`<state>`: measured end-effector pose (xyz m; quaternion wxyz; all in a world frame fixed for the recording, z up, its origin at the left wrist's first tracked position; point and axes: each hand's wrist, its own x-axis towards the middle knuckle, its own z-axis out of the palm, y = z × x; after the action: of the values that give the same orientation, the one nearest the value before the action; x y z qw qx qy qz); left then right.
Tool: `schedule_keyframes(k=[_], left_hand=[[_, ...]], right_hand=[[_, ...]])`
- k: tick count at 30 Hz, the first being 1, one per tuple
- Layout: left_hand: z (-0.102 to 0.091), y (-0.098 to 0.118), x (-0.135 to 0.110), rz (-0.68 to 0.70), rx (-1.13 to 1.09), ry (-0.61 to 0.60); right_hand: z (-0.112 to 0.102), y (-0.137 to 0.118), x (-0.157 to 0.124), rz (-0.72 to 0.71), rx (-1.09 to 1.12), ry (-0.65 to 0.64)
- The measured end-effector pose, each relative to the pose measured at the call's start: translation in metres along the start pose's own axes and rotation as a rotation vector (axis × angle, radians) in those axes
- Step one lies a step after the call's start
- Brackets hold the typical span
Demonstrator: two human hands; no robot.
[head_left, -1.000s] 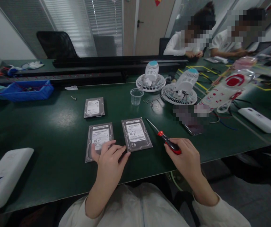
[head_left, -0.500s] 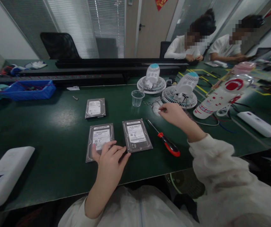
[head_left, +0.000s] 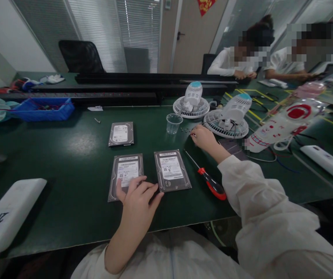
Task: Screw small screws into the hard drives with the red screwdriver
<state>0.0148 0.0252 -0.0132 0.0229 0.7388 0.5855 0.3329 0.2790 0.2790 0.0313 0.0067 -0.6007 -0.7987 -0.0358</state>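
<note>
pinching by small screws (head_left: 186, 131), beyond the screwdriver (head_left: 211, 182)

the right hand (head_left: 203, 138) bunches its fingertips at the screws; whether they hold one, i cannot tell. left of the screwdriver, the left hand (head_left: 138, 202) spreads its fingers over the left drive (head_left: 128, 168), up to the corner of the right drive (head_left: 172, 170). past the screwdriver's tip stands a clear cup (head_left: 174, 124).

The right hand (head_left: 202, 137) has moved from the screwdriver (head_left: 212, 184) (now released) to small parts (head_left: 186, 131).
</note>
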Motion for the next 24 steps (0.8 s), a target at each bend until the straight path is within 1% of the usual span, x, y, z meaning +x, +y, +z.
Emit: schedule_keyframes(k=[4,10,12,16,21,24], left_hand=[[-0.001,0.005,0.001,-0.050,-0.016,0.010],[-0.002,0.006,0.000,-0.047,-0.021,0.006],[-0.001,0.003,0.000,-0.037,-0.013,0.004],[0.000,-0.001,0.000,0.026,0.018,0.009],[-0.001,0.004,0.002,-0.019,-0.004,0.034],[-0.001,0.007,0.002,-0.032,-0.019,0.050]], right_hand=[[0.004,0.000,0.001,-0.006,0.001,0.010],[0.006,0.003,0.003,-0.030,0.015,0.017],[0.007,0.004,0.004,-0.030,0.024,0.022],[0.012,0.006,0.006,-0.020,0.056,0.039],[0.019,0.009,0.010,-0.013,0.155,0.089],[0.018,0.013,0.012,0.015,0.267,0.157]])
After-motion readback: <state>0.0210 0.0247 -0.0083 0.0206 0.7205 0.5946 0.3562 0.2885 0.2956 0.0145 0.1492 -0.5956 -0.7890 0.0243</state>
